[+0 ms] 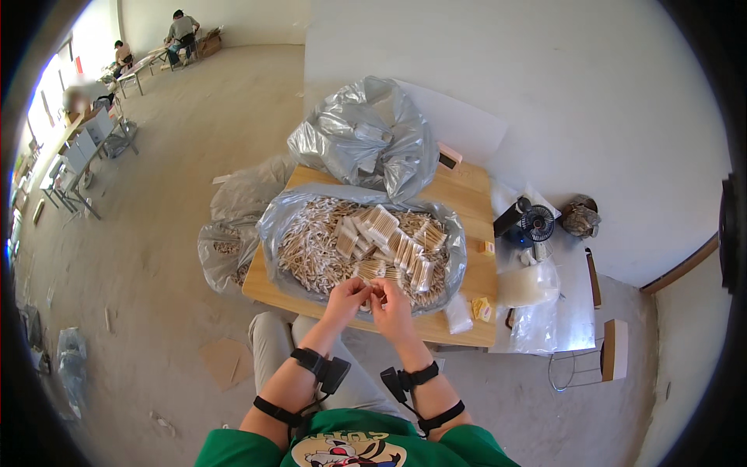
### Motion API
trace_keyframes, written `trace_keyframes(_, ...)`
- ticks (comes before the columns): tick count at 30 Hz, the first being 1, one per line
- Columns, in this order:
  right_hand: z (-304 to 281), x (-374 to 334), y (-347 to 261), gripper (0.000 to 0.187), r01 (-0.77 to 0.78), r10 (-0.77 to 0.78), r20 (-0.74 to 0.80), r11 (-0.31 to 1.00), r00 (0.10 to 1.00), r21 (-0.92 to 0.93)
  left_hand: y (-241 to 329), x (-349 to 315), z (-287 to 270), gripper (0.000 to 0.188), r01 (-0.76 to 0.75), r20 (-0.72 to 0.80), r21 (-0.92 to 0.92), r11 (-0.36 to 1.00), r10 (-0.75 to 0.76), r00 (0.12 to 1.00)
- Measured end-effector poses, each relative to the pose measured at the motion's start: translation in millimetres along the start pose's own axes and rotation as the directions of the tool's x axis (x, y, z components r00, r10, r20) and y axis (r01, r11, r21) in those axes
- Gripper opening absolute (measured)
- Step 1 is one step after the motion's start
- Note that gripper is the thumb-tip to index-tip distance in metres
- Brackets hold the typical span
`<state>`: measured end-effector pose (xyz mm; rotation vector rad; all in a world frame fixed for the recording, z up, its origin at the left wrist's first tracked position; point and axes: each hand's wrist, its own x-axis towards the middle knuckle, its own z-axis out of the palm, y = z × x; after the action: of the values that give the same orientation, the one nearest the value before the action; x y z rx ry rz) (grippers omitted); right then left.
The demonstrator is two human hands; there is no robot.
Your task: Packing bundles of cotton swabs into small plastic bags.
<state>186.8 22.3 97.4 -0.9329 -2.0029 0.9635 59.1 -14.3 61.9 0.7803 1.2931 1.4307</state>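
Note:
A wide container lined with a grey plastic bag [270,233] sits before me on the wooden table. Loose cotton swabs [311,247] with pale sticks fill its left side. Bundles of cotton swabs [381,224], seemingly in clear packs, are heaped at its middle and right. Over the near rim, my left hand [347,301] and my right hand [392,308] meet with fingertips pinched together. Both are closed; whatever lies between the fingers is too small and too covered to make out.
A large grey plastic bag [362,136] stands behind the container. More bags with swabs [226,249] sit at the left. On the right are clear plastic bags [459,314], a yellow packet [482,310] and a small black fan [537,223]. People work at far-left tables.

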Motion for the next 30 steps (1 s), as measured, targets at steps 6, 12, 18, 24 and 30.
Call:
trace_keyframes(6, 1, -2, 9, 0.03, 0.028, -0.032, -0.031, 0.991, 0.999, -0.133, -13, 1, 6, 0.017, -0.112, -0.048, 0.117, 0.987, 0.119, 0.992)
trace_keyframes(12, 2, 1, 11, 0.025, 0.011, -0.018, -0.056, 0.994, 0.998, -0.109, -7, 4, 1, 0.015, -0.259, 0.041, 0.529, 0.808, 0.28, 0.959)
trace_keyframes(18, 2, 4, 15, 0.025, -0.042, 0.037, -0.05, 0.995, 0.998, -0.091, 2, 4, 2, 0.015, -0.279, 0.049, 0.563, 0.778, 0.306, 0.951)
trace_keyframes(24, 1, 8, 21, 0.025, -0.11, 0.11, 0.002, 0.994, 0.994, 0.027, 8, 4, 1, 0.013, -0.297, 0.064, 0.584, 0.755, 0.322, 0.945)
trace_keyframes(30, -1, 9, 24, 0.026, -0.171, 0.164, 0.056, 0.976, 0.985, 0.137, 4, 4, 0, 0.013, -0.351, 0.111, 0.553, 0.756, 0.35, 0.93)
